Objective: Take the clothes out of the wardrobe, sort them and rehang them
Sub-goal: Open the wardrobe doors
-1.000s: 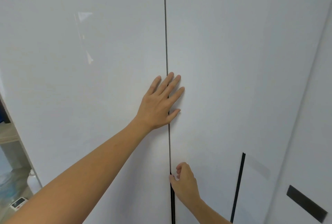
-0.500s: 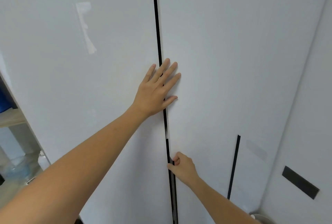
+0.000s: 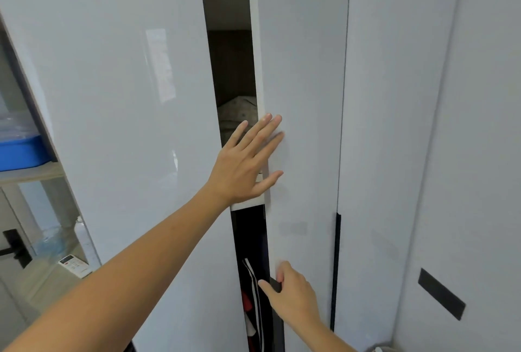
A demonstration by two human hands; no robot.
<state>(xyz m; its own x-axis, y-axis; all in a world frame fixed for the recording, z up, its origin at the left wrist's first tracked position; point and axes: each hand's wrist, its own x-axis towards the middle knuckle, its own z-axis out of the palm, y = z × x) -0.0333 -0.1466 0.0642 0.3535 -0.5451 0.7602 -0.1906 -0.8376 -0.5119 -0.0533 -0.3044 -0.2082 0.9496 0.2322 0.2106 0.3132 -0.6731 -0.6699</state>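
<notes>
The right hand (image 3: 293,293) pinches the door (image 3: 304,97) edge at lower centre; the left hand (image 3: 245,162) is spread flat. Fingers could be trapped if the door swings back.

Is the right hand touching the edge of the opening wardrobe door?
Touching. The head view shows the right hand with its fingers curled round the edge of the wardrobe door, thumb on its front.

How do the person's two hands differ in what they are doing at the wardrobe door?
The left hand is flat with straight, spread fingers against the right door, while the right hand curls round that door's dark edge handle. The left hand is higher up, level with the shelf; the right hand is lower, beside the hanging clothes. Both touch the same partly open door.
</notes>
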